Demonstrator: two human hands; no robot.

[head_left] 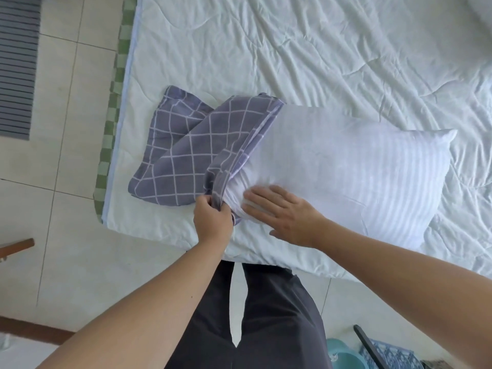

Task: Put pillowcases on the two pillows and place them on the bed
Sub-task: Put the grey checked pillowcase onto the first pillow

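Observation:
A white striped pillow [354, 171] lies on the bed [292, 49] near its front edge. Its left end sits inside the mouth of a purple checked pillowcase [191, 155], which is bunched and folded to the left. My left hand [211, 221] grips the near edge of the pillowcase opening. With flat fingers, my right hand [285, 214] presses on the pillow just right of that opening. I can see only this one pillow clearly.
The bed is covered with a wrinkled white quilted sheet, with a green checked trim [111, 121] along its left side. Tiled floor [66, 209] lies to the left. A striped mat [17, 67] is at far left. Teal and blue items [343, 355] sit near my legs.

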